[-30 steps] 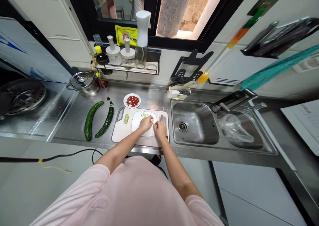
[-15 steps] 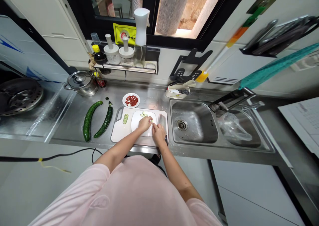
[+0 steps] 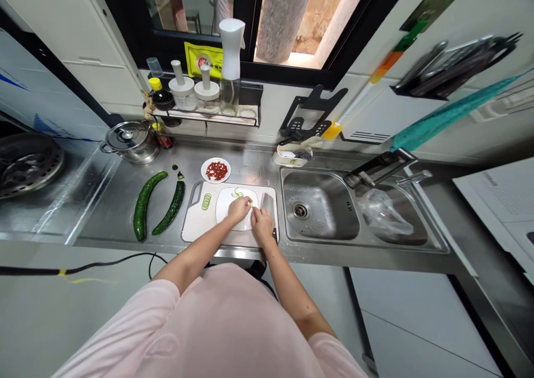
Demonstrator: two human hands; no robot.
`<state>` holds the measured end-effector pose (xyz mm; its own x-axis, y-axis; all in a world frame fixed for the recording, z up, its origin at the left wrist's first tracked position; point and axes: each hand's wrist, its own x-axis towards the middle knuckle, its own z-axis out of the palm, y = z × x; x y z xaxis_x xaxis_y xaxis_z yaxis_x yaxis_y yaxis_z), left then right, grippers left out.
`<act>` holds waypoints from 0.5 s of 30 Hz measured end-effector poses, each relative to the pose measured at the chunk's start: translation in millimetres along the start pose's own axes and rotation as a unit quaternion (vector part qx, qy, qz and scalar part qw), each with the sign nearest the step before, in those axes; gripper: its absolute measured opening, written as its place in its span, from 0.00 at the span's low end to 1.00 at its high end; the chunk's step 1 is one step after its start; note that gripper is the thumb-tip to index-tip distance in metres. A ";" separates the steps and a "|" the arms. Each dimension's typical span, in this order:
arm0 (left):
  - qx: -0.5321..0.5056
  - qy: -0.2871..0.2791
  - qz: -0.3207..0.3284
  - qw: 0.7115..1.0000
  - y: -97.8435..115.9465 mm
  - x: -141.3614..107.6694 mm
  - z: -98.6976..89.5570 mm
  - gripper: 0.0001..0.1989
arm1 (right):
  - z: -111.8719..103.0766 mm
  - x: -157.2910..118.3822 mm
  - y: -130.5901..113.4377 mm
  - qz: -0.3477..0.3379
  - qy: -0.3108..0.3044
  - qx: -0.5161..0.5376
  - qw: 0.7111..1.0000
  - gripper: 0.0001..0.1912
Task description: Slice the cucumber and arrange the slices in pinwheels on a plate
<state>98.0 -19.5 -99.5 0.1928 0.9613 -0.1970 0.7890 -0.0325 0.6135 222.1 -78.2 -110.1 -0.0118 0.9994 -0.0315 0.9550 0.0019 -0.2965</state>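
Over a white plate [image 3: 223, 207] on the cutting board [image 3: 194, 225], my left hand [image 3: 239, 210] and my right hand [image 3: 262, 225] meet at the fingertips. Both are closed in a pinch around a small pale-green cucumber slice [image 3: 251, 204], partly hidden by the fingers. Several cucumber slices [image 3: 237, 192] lie at the plate's far side. A short overlapping row of slices [image 3: 206, 201] rests on the board left of the plate. The kitchen knife [image 3: 268, 202] lies along the board's right side, its handle partly behind my right wrist.
Left of the board lie a whole cucumber [image 3: 144, 205] and a cut cucumber [image 3: 170, 210] with end pieces. Behind stands a small plate of chopped red pieces [image 3: 217, 170]. A steel pot [image 3: 133, 143] is at back left; the sink [image 3: 321, 236] is right, with a plastic bag [image 3: 384, 211].
The camera view has shifted slightly, moving the scene a little left and down. My hands stay pinched together over the plate, with only small finger movement.
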 end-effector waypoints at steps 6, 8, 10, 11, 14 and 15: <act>0.008 0.002 0.005 1.000 1.0 -1.4 1.2 0.12 | -1.4 0.7 -2.5 0.013 0.001 0.005 1.000 0.17; 0.011 0.000 -0.001 1.000 2.3 -1.6 1.4 0.12 | -1.1 1.7 -2.8 0.018 -0.001 0.002 1.000 0.17; 0.012 0.000 -0.004 1.000 3.2 -1.6 1.2 0.12 | -0.4 2.7 -2.8 0.022 -0.005 -0.003 1.000 0.17; 0.012 0.001 -0.003 1.000 3.5 -1.6 1.0 0.11 | 0.0 3.1 -2.7 0.023 -0.006 -0.006 1.000 0.17; 0.009 0.001 -0.002 1.000 4.2 -1.9 -0.2 0.11 | 0.9 3.7 -2.3 0.022 -0.005 -0.012 1.000 0.17; 0.008 0.000 -0.002 1.000 4.5 -2.1 -0.8 0.11 | 1.1 3.8 -2.2 0.020 -0.004 -0.012 1.000 0.17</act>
<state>100.7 -21.4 -95.7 0.1888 0.9614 -0.2000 0.7991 -0.0320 0.6003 219.7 -74.5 -110.6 0.0240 0.9984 -0.0513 0.9617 -0.0371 -0.2715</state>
